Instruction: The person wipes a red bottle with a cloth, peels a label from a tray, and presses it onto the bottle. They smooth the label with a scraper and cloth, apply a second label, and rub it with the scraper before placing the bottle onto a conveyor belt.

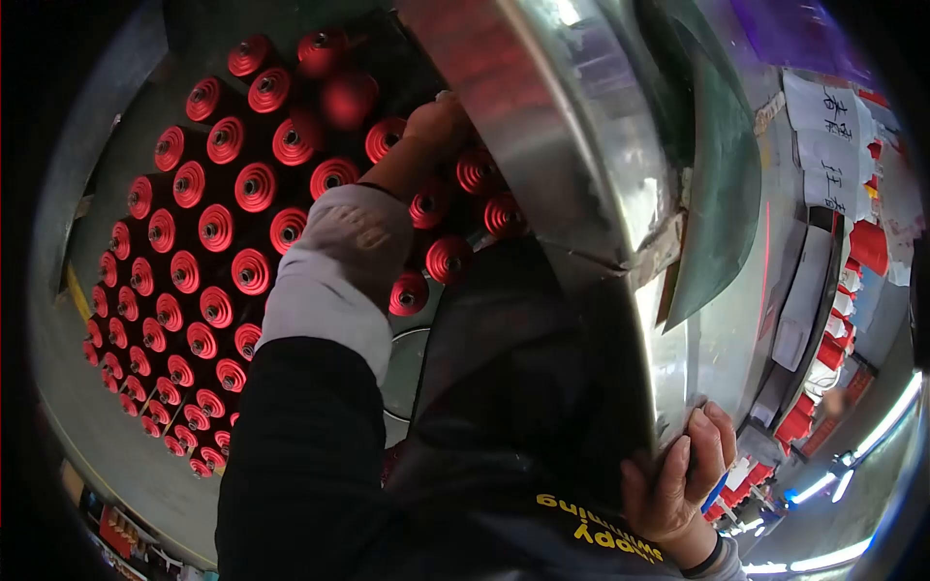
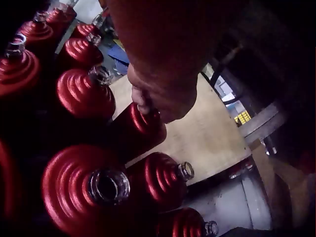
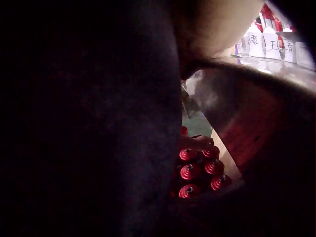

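Note:
In the head view my left hand (image 1: 436, 126) reaches in among rows of red bottles (image 1: 255, 187) with ridged, stepped shoulders and clear glass necks. Up close in the left wrist view, the fingers of that left hand (image 2: 165, 94) grip the neck of one red bottle (image 2: 143, 126), covering its mouth. Beside it stands another red bottle (image 2: 160, 180) with its neck uncovered. My right hand (image 1: 683, 479) rests on the edge of a shiny metal table (image 1: 668, 387), fingertips on the rim. A small blue thing (image 1: 715, 494) shows beside that hand.
A light board (image 2: 207, 133) lies behind the gripped bottle. The curved metal side (image 1: 542, 126) rises right of the left hand. A dark green sheet (image 1: 722, 194) stands on the table. White pieces with handwritten characters (image 1: 828, 136) and red items line the far right. A black apron (image 1: 504, 407) hangs in front.

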The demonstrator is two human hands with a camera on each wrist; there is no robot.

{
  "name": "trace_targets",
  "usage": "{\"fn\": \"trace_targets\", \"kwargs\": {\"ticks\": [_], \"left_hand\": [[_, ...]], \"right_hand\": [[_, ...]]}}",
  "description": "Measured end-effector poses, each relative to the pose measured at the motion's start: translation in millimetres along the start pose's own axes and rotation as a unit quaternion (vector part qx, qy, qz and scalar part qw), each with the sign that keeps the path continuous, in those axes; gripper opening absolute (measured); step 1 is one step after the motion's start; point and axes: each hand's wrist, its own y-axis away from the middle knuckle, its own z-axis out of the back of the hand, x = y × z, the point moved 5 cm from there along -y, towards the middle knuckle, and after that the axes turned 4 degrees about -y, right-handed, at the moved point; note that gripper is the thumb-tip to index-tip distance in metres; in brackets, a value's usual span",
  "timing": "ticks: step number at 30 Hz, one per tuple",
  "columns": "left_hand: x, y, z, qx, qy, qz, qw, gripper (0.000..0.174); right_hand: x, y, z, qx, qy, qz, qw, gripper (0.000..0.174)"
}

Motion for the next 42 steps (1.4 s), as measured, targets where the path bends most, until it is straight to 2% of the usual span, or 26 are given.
{"fn": "trace_targets", "kwargs": {"ticks": [2,4,6,7,10,16,22,23,24,26,27,29,30,32,34,37,38,39,42], "left_hand": [[21.2,5.3,9.1,-0.082,0.030,0.022,0.996,0.030],[75.8,13.7,22.8,-0.192,-0.004,0.008,0.981,0.029],[111.0,21.9,50.9,-0.215,-0.086,0.066,0.971,0.025],[123.4,27.7,59.5,-0.199,-0.117,0.114,0.966,0.023],[143.5,30.8,52.8,-0.110,-0.062,0.129,0.984,0.024],[148.2,20.6,34.0,-0.030,-0.066,0.094,0.993,0.029],[151.9,16.0,55.6,-0.017,-0.019,0.144,0.989,0.032],[157.4,13.8,68.1,-0.061,-0.011,0.144,0.988,0.033],[161.1,13.1,89.3,-0.103,0.000,0.143,0.984,0.033],[174.6,8.4,111.0,-0.142,0.005,0.167,0.976,0.034],[183.5,-1.3,116.3,-0.142,-0.001,0.192,0.971,0.035],[193.1,-21.5,116.6,-0.081,0.004,0.235,0.969,0.038],[206.2,-26.1,105.1,-0.085,-0.017,0.206,0.975,0.038],[255.2,-56.5,55.5,-0.077,-0.040,0.198,0.976,0.041],[279.5,-71.9,29.6,-0.063,-0.059,0.193,0.977,0.042],[258.4,-37.4,40.2,-0.059,-0.057,0.187,0.979,0.040],[254.5,-29.0,44.6,-0.065,-0.056,0.179,0.980,0.039],[250.2,-21.6,46.3,-0.074,-0.053,0.168,0.981,0.038],[237.1,-3.4,55.7,-0.106,-0.027,0.129,0.986,0.036]], "right_hand": [[-1.3,1.2,0.2,0.000,-0.005,0.002,1.000,0.062],[-1.7,1.4,0.8,0.003,-0.006,-0.002,1.000,0.062],[-1.4,1.8,0.3,0.004,-0.005,-0.005,1.000,0.062],[-1.7,1.9,0.0,0.004,-0.003,-0.005,1.000,0.061],[-1.3,1.4,0.8,0.008,-0.002,-0.005,1.000,0.059],[-1.2,-0.7,0.4,0.002,0.007,-0.002,1.000,0.055],[-0.7,1.2,1.3,0.012,0.015,0.015,1.000,0.055],[-0.8,1.9,1.3,0.025,0.020,0.021,0.999,0.056],[1.1,-13.2,4.2,-0.027,-0.020,0.016,0.999,0.048],[1.2,-13.6,3.5,-0.030,-0.016,0.016,0.999,0.048],[1.3,-13.0,3.9,-0.030,-0.013,0.015,0.999,0.048],[0.4,-10.3,2.9,-0.035,-0.014,0.019,0.999,0.050],[0.0,-9.4,3.0,-0.039,-0.013,0.021,0.999,0.051],[-0.2,-9.2,3.3,-0.037,-0.016,0.017,0.999,0.053],[-1.1,-8.7,3.1,-0.036,-0.029,0.012,0.999,0.055],[-2.8,0.1,0.5,-0.019,-0.011,0.051,0.998,0.052],[-3.8,-5.9,1.4,-0.004,-0.020,0.048,0.999,0.048],[-4.6,-6.0,1.1,-0.067,-0.037,-0.017,0.997,0.041],[-8.5,-15.3,7.0,-0.052,-0.028,-0.009,0.998,0.044]]}}
